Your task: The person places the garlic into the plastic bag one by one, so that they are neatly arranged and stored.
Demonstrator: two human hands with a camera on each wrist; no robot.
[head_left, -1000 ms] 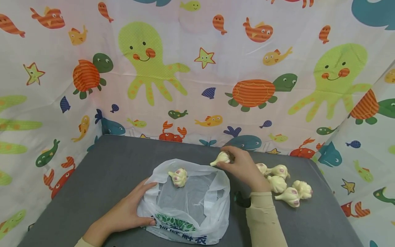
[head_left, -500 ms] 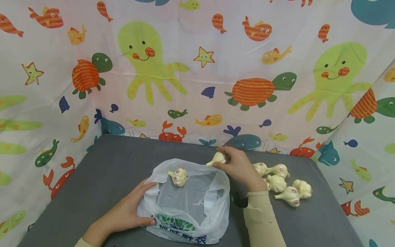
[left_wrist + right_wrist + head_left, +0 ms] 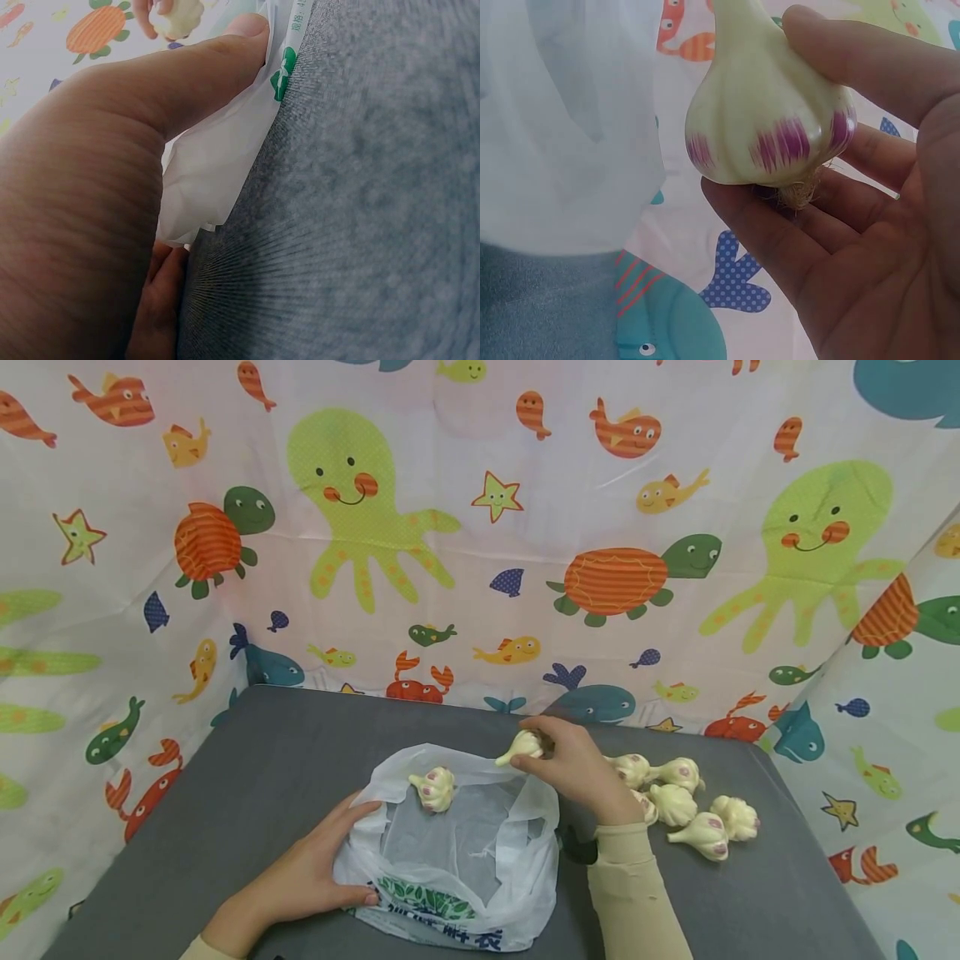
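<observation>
White bag (image 3: 525, 881) gaping | right hand (image 3: 576, 768) pinching garlic (image 3: 524, 744) near far rim (image 3: 472, 766) | left hand (image 3: 315, 864) spread against left edge (image 3: 365, 835)

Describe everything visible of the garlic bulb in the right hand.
The garlic bulb is pale cream, rounded, ribbed and shiny, streaked purple near its base. A stem tapers from one end; hairlike roots sprout from the other. The right hand pinches it between thumb and fingers, stem pointing left, above the table, near the bag's far rim.
</observation>
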